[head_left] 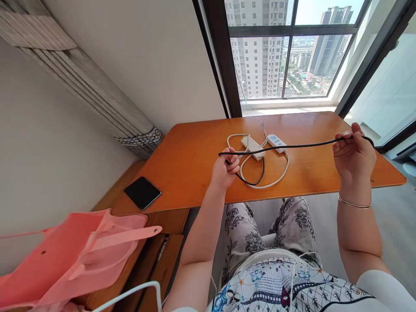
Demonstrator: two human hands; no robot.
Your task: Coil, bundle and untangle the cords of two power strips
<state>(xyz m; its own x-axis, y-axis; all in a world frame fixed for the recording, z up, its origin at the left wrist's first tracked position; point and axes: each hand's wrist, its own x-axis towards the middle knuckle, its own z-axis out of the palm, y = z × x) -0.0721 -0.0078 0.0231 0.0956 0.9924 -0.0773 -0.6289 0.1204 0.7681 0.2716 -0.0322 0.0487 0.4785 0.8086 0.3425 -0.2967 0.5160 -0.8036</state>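
Note:
A black cable (302,145) is stretched nearly level above the table between my two hands. My left hand (224,170) is closed around one stretch of it, over the front middle of the table. Higher and to the right, my right hand (354,154) pinches the cable between thumb and fingers, and a short bend runs on past it. Below lies an off-white rectangular box (256,150), partly crossed by the cable; a black loop reaches its near end. Beside it is a white power strip (276,142) with its white cord (274,183) looping forward on the wood.
The orange-brown wooden table (188,164) carries a black phone (142,193) at its left end. A pink bag (97,255) stands at lower left, by wooden drawers (162,264). A window (289,60) is behind the table, and a gathered curtain (97,86) hangs to the left.

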